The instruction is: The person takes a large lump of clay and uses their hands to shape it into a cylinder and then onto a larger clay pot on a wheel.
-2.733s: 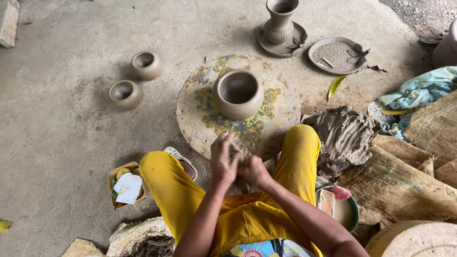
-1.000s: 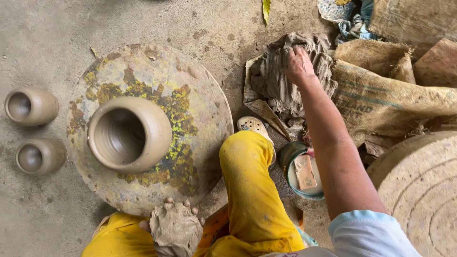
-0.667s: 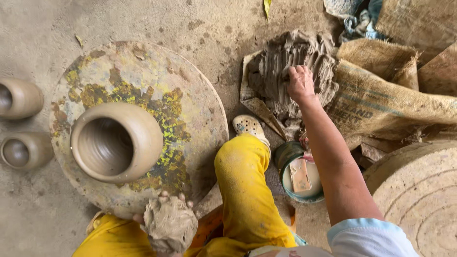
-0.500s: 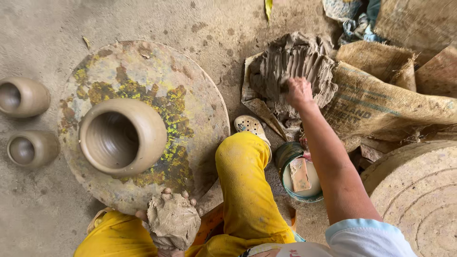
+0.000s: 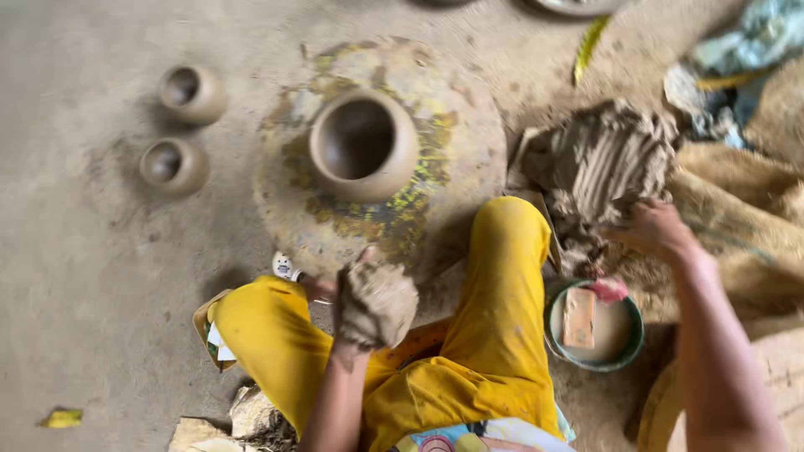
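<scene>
While my left hand [image 5: 368, 303] closes around a rough grey lump of wet clay [image 5: 378, 300], gripping it just above my lap, I see it sits at the near edge of the round, paint-flecked stone wheel [image 5: 444, 109]. On that wheel stands a wide-mouthed brown clay pot [image 5: 363, 145], upright, its hollow dark and seemingly empty. My left forearm rises straight from below, between my knees in yellow trousers [image 5: 494, 335].

My right hand [image 5: 657, 230] reaches out to the side with the arm extended, fingers curled down onto the ridged grey heap of raw clay [image 5: 603, 163] that lies on brown sacking [image 5: 737, 226]; blur keeps me from telling whether it grips any clay. Just beside my right knee, below that hand, rests a green-rimmed round bowl [image 5: 634, 331] holding pale muddy water, a flat orange rectangular piece and a pink scrap at its rim.

Well apart, left of the wheel, two small round clay pots [image 5: 176, 163] stand on the grey floor [image 5: 84, 276].
</scene>
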